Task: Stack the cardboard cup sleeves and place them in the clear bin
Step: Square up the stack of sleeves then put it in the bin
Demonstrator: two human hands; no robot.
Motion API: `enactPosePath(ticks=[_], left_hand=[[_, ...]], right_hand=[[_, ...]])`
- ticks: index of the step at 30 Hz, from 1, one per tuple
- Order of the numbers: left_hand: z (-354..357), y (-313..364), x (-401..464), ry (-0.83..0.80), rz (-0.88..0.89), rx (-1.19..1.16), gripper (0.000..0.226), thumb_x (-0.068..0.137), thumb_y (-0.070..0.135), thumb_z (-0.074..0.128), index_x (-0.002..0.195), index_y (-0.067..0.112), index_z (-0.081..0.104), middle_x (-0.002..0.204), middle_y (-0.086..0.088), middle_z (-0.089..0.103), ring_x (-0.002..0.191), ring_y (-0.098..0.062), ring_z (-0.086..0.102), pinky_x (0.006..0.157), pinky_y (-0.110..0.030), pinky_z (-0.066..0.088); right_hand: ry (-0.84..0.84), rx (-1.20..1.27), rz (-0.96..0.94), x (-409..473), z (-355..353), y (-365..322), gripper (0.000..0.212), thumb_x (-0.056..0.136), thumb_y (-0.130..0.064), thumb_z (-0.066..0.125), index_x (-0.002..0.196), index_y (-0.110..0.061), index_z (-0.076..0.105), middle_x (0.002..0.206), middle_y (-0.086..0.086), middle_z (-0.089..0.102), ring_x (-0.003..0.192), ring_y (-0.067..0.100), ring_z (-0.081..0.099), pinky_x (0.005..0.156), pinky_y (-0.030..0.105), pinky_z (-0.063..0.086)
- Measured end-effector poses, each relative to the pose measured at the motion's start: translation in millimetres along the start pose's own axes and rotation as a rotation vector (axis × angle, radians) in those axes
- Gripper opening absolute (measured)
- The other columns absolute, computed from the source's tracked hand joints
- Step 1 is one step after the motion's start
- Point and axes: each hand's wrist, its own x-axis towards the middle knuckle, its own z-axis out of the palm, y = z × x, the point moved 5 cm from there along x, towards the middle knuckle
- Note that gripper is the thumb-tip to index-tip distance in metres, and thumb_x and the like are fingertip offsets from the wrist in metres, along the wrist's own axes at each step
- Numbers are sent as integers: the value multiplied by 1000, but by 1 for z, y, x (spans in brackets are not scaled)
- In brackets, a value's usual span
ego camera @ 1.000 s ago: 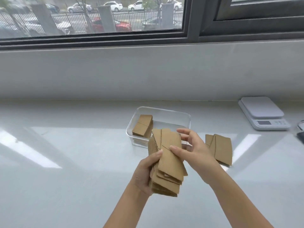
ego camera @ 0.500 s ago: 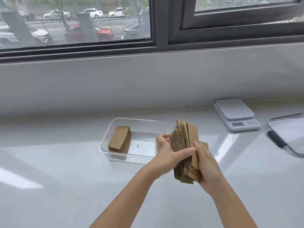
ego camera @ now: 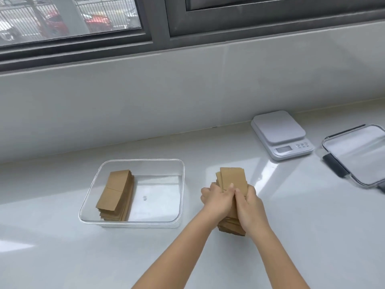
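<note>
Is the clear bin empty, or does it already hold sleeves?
Partly filled. The clear bin holds one stack of sleeves against its left wall; the right part of its floor is bare.

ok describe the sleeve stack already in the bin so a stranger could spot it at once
Start at the white counter under the window, then the clear bin left of the hands. The stack in the bin lies flat against its left wall; unlike the held stack, nobody touches it.
</note>
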Motion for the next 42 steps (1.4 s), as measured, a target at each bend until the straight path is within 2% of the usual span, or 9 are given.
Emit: enactPosePath(ticks=[9, 14, 17, 21, 25, 31, 37, 40, 42], left_hand=[[7, -17, 16, 17, -3, -30, 68, 94, 36, 41, 148, 12, 8, 155, -5, 11, 142, -26, 11, 114, -42, 22], [10, -29, 22, -109, -159, -494, 64, 87, 35, 45, 143, 24, 18, 144, -4, 39, 120, -25, 52, 98, -45, 47], [8, -37, 18, -198, -181, -623, 48, 97, 27, 38, 142, 26, 22, 132, -6, 54, 106, -24, 61, 85, -40, 53], [5, -43, -4, -299, -147, -605, 35, 100, 24, 33, 135, 24, 36, 123, -6, 60, 103, -20, 62, 81, -34, 54], [7, -57, -33, -339, -59, -523, 45, 95, 33, 37, 139, 27, 30, 136, -3, 52, 121, -19, 54, 102, -39, 45], [-26, -66, -88, -344, 147, -455, 85, 78, 53, 50, 147, 39, 2, 155, 3, 26, 135, -14, 39, 112, -39, 34], [-139, -71, -160, 39, 471, 11, 92, 78, 27, 72, 142, 41, 7, 145, 27, 14, 136, 11, 15, 96, -4, 25], [-161, -87, -186, 174, 532, 413, 97, 70, 35, 75, 143, 39, 12, 137, 35, 21, 127, 24, 9, 112, -20, 11], [-150, -107, -183, 206, 487, 660, 86, 74, 38, 66, 143, 28, 17, 141, 20, 30, 136, 7, 15, 116, -34, -2]], right_hand=[[55, -245, 83, 10, 7, 16, 70, 74, -56, 46, 127, -10, 52, 144, 11, 32, 129, 35, 25, 107, 40, 29], [-68, 90, 232, 10, 18, 14, 119, 54, -64, 65, 149, -17, 11, 129, -1, 51, 128, 31, 44, 103, 47, 42], [-146, 217, 277, 8, 16, 17, 103, 69, -35, 80, 147, -8, 17, 114, 3, 58, 107, 27, 61, 89, 41, 51], [-306, 209, 266, -8, 16, 22, 47, 69, -20, 81, 111, -6, 65, 95, 12, 75, 88, 27, 72, 82, 42, 58], [-296, 96, 225, -38, 13, 24, 62, 45, -41, 82, 102, -29, 60, 99, 3, 73, 94, 22, 69, 81, 43, 59], [-430, 113, 1, -90, 12, -6, 66, 57, -24, 86, 110, -35, 47, 98, -7, 71, 82, 7, 71, 67, 26, 57], [-439, -497, -405, -146, 38, -55, 48, 59, -26, 70, 101, -32, 48, 86, -9, 67, 73, 13, 67, 58, 30, 56], [-413, -942, -738, -170, 81, -68, 45, 70, -25, 63, 110, -24, 42, 102, -8, 60, 87, 19, 58, 66, 30, 42], [-382, -1109, -881, -177, 110, -65, 45, 75, -17, 61, 116, -17, 41, 109, 0, 56, 96, 24, 56, 67, 30, 33]])
